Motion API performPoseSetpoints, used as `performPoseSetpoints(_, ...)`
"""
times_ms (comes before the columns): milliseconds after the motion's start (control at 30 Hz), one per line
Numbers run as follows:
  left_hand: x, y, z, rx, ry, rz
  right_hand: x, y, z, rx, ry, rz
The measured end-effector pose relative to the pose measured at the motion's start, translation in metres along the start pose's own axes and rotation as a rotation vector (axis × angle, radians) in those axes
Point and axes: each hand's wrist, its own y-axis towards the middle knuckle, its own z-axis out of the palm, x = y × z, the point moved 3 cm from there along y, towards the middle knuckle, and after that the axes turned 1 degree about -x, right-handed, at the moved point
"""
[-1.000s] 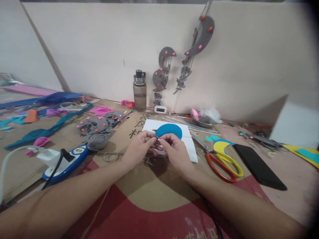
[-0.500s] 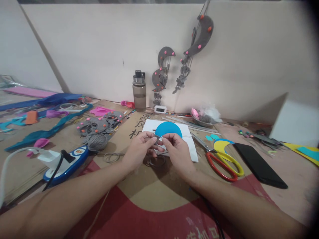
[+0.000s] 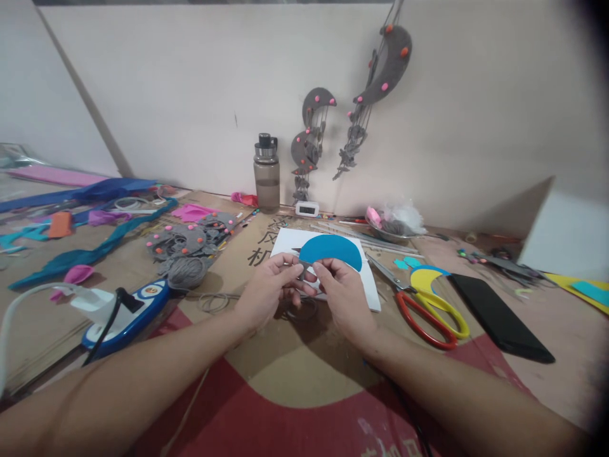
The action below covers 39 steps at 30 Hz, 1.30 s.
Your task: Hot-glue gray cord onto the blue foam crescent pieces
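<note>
My left hand [image 3: 273,285] and my right hand [image 3: 343,289] meet over the front edge of a white sheet [image 3: 371,289]. Fingers and thumbs of both are pinched together around a small grey piece [image 3: 307,266], mostly covered by the fingertips. What it is exactly is too small to tell. Just behind my fingers shows a blue rounded shape [image 3: 333,249], above the sheet. Grey yarn [image 3: 214,301] lies in loops left of my left hand, and more loops sit below my hands.
Scissors [image 3: 428,317] with red and yellow handles and a black phone [image 3: 502,314] lie at the right. At the left are a blue power strip [image 3: 128,317] and a grey yarn ball [image 3: 185,271]. A bottle [image 3: 267,181] stands by the wall, near hanging grey crescents [image 3: 394,66].
The blue shape shows farther to the right and looks wider. My right hand has shifted slightly right, and the grey piece between my fingertips is a little more visible.
</note>
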Motion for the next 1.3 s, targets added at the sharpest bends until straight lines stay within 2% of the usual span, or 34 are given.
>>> performPoseSetpoints(233,0.002,0.001,-0.001,-0.002,0.041,-0.015,-0.004,0.002,0.000,-0.005,0.001,0.020)
performPoseSetpoints(433,-0.001,0.001,-0.002,-0.074,0.075,-0.082,-0.001,0.000,-0.001,-0.019,-0.052,-0.013)
performPoseSetpoints(567,0.001,0.003,-0.003,-0.018,0.002,-0.138,0.005,-0.003,0.001,-0.013,-0.067,-0.028)
performPoseSetpoints(667,0.004,0.005,-0.004,-0.009,-0.041,-0.116,0.007,-0.005,0.003,0.008,-0.065,-0.067)
performPoseSetpoints(833,0.004,0.005,-0.004,-0.091,0.113,-0.022,0.006,-0.004,0.001,0.004,-0.081,-0.079)
performPoseSetpoints(1033,0.000,0.000,0.001,-0.059,0.360,0.058,0.004,0.000,-0.002,0.009,-0.107,-0.089)
performPoseSetpoints(1167,0.002,0.002,-0.003,-0.102,0.405,-0.010,0.004,-0.001,0.001,0.071,-0.125,-0.114)
performPoseSetpoints(1300,0.002,0.004,-0.004,-0.124,0.316,-0.073,0.006,-0.005,0.003,0.101,-0.084,-0.129)
